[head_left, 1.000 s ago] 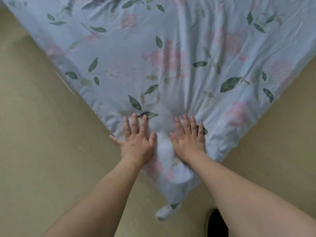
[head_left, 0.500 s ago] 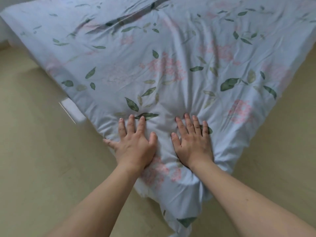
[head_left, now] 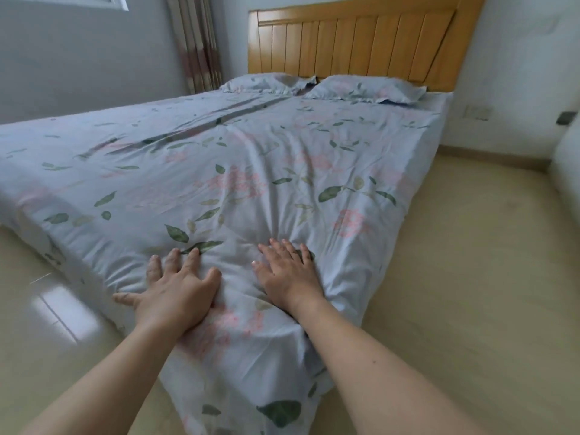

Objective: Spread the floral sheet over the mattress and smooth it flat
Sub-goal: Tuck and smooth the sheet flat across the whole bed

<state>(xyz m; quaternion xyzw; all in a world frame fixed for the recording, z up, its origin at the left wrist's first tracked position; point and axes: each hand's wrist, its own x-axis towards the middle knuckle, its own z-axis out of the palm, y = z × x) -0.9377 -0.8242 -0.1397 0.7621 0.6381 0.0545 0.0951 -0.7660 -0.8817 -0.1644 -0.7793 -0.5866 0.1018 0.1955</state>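
Observation:
A pale blue floral sheet (head_left: 238,171) with pink blossoms and green leaves covers the whole mattress, which is hidden beneath it. Its near corner hangs down to the floor between my arms. A long fold runs diagonally across the far left half, and small creases fan out from my hands. My left hand (head_left: 174,290) lies palm down on the near corner, fingers spread. My right hand (head_left: 287,271) presses flat beside it, fingers close together. Neither hand grips the cloth.
Two matching pillows (head_left: 361,89) lie against a wooden headboard (head_left: 354,42). A curtain (head_left: 197,42) hangs at the back left. Glossy beige floor (head_left: 470,277) surrounds the low bed. A pale rounded object (head_left: 568,171) stands at the right edge.
My view has tilted up from the corner to take in the whole bed. Both hands stay pressed on the corner; the left hand's fingers have spread wider.

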